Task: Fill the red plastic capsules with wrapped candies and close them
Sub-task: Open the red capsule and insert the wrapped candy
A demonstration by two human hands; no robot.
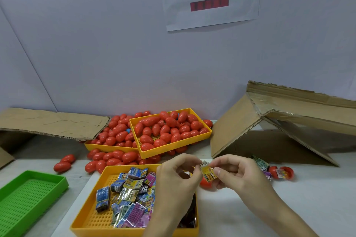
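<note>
Nearest, a yellow tray (92, 217) of wrapped candies (133, 198) sits on the desk (240, 217). Above its far edge both hands pinch one yellow-wrapped candy (208, 173): left hand (178, 177) at its top corner, right hand (237, 174) on its side. A red capsule (205, 183) shows just beneath. Best fold the wrapper small, then press it straight into that capsule half. More capsules (169, 131) fill the far trays.
</note>
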